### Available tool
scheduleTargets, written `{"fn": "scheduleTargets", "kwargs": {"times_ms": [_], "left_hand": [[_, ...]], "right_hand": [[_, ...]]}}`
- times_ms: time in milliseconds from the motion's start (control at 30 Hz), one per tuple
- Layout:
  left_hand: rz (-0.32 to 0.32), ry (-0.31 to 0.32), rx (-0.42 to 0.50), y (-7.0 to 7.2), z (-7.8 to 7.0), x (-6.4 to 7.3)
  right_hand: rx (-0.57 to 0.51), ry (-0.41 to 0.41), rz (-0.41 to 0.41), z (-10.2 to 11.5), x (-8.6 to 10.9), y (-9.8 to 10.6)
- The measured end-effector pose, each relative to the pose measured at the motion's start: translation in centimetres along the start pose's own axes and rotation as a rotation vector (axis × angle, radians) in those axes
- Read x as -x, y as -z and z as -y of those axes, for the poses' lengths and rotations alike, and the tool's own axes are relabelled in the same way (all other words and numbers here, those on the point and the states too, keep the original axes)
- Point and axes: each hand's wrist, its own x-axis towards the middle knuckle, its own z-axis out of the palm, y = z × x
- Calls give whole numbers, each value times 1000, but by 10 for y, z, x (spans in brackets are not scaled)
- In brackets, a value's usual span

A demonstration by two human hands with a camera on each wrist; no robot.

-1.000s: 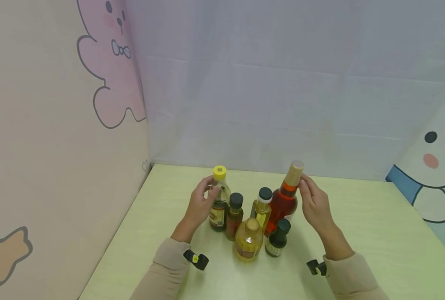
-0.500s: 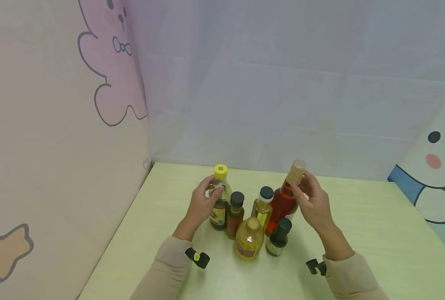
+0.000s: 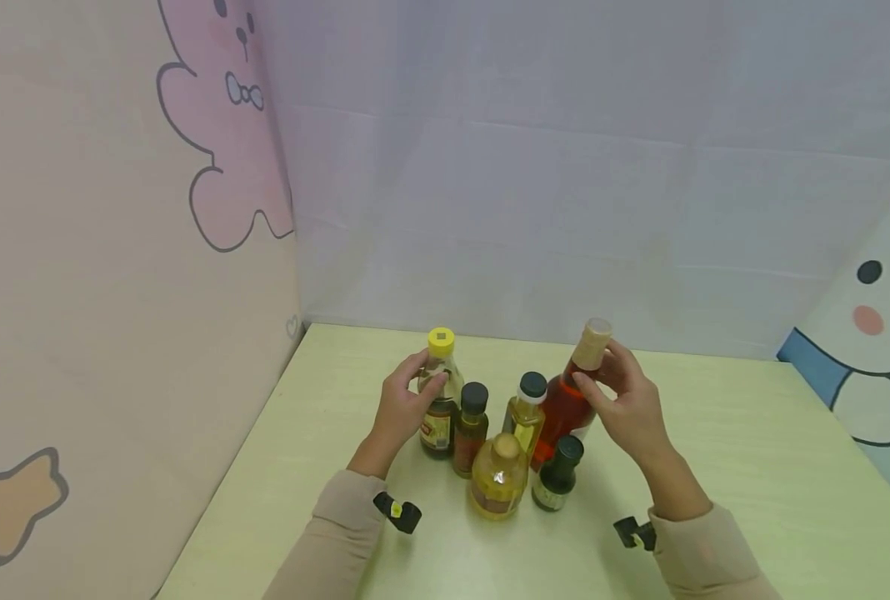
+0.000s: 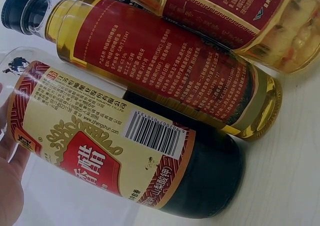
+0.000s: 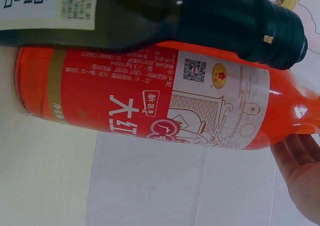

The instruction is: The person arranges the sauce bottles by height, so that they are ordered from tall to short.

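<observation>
My left hand point(image 3: 407, 402) grips the neck of a vinegar bottle point(image 3: 436, 429) with a yellow cap, thumb in front and fingers behind. Its cream and red label fills the left wrist view, where the bottle's point(image 4: 105, 141) dark liquid shows. On the right, my right hand point(image 3: 628, 404) holds the neck of a taller red vinegar bottle point(image 3: 561, 408) with a tan top. That bottle point(image 5: 125, 96) has a red and white label in the right wrist view. Its lower part is partly hidden by other bottles. Both bottles stand on the table.
Between them stand a black-capped oil bottle point(image 3: 470, 437), a green-capped yellow oil bottle point(image 3: 523, 421), a round yellowish bottle point(image 3: 497, 483) and a small dark green bottle point(image 3: 554, 479). The pale table point(image 3: 715, 450) meets a light curtain point(image 3: 550, 208) behind and a printed wall point(image 3: 115, 333) at left.
My right thumb has come round the front of the red vinegar bottle's neck; earlier the hand was beside it. The left hand keeps its grip. The bottles stay in place.
</observation>
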Motion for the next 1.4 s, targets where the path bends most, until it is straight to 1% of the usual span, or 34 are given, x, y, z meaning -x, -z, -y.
{"fn": "scheduleTargets", "kwargs": {"times_ms": [67,167,233,300,400,600,800,1067,1233,1400], "left_hand": [[4,1,-5,3,-13,0],[0,-19,-6,6,-30,0],[-2,-39,-12,6,-25,1],[-8,-58,-20,4,-10,1],[-6,-70,-38,1,10,1],[1,-65,-42,0,12,1],[3,-51,-38,0,13,1],[0,-60,-34,0,13,1],[0,-53,-37,0,12,1],[5,-46,-38,0,11,1]], "right_hand": [[-3,1,2,1,-1,0],[-12,-7,10,2,-1,1],[-20,-14,14,2,-2,1],[-35,-21,21,2,-2,1],[-66,-37,27,2,-3,2],[-123,-71,47,2,-4,4],[-184,-67,65,-2,-8,5],[-195,-60,87,-2,-15,5],[-200,-82,112,-4,-19,5],[-209,-71,119,-6,-23,5]]}}
